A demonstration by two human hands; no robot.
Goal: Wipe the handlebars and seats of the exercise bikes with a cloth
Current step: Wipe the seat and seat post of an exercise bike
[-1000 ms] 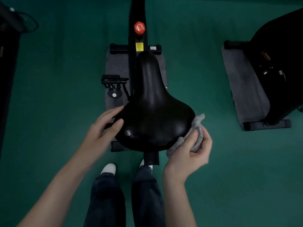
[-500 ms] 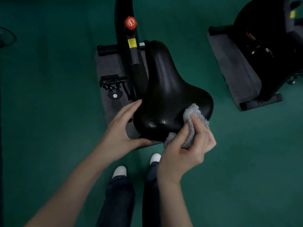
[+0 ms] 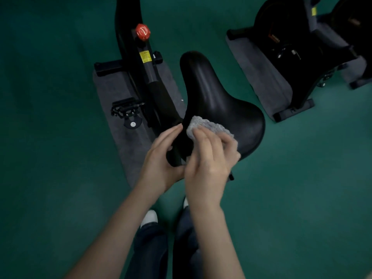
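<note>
A glossy black bike seat (image 3: pixel 217 97) fills the middle of the view, its narrow nose pointing away from me. My right hand (image 3: pixel 209 158) presses a grey cloth (image 3: pixel 209 125) onto the rear left part of the seat, fingers curled over the cloth. My left hand (image 3: pixel 161 158) holds the seat's left rear edge, its thumb tucked under the rim. The handlebars are out of view.
The bike's black frame with a red knob (image 3: pixel 142 32) and a pedal (image 3: pixel 125 107) stands on a grey mat (image 3: pixel 112 93). A second black bike (image 3: pixel 298 53) on another mat is at the upper right. Green floor surrounds both. My feet are below the seat.
My right hand has slid the cloth from the seat's right rear edge across to its left rear. The view has shifted, so the seat appears further right. My left hand stays on the left edge.
</note>
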